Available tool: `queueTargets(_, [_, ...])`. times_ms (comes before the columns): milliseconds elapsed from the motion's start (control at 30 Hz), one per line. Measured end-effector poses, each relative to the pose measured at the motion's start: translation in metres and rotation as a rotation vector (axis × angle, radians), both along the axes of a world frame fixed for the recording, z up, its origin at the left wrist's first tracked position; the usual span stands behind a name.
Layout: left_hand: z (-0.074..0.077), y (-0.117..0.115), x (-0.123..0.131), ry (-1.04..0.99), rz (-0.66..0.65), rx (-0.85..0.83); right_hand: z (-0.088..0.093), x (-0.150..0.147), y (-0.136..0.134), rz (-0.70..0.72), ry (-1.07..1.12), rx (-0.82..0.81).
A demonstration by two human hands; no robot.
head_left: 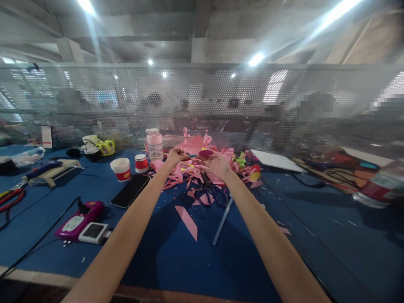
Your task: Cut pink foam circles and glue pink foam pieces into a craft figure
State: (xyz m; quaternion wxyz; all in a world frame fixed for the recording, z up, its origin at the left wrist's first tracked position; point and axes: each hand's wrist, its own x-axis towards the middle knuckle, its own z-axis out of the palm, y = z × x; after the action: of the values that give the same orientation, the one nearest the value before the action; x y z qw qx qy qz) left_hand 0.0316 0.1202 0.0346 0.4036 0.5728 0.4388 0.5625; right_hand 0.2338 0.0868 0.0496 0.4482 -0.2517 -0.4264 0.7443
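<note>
Above the pile of pink scraps, my left hand (175, 158) is closed in a pinch on a thin teal piece (191, 156); its exact kind is too small to make out. My right hand (218, 166) is palm up, its fingers stretched toward the left hand. A flat magenta oval piece (206, 153) shows at the right fingers; whether it rests on them I cannot tell. Just below the hands lie dark-handled scissors (211, 195), partly over pink scraps (176, 179). A pink strip (187, 223) and a clear narrow stick (222, 221) lie nearer me.
Left on the blue table (164, 269) are a black phone (131, 191), a paper cup (120, 169), a red-and-white container (141, 163), a pink bottle (154, 145) and a purple power adapter (80, 221). A plastic bottle (381, 185) stands right. A perforated screen (202, 94) rises behind.
</note>
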Motion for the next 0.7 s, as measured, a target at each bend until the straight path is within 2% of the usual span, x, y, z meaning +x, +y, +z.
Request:
queueTargets(300, [-0.0017, 0.0031, -0.0003, -0.004, -0.009, 0.013, 0.0015, -0.0027, -0.0028, -0.093, -0.006, -0.062])
queueTargets(700, [-0.0053, 0.0049, -0.001, -0.013, -0.088, -0.049, 0.001, 0.0002, -0.0019, -0.121, -0.047, -0.062])
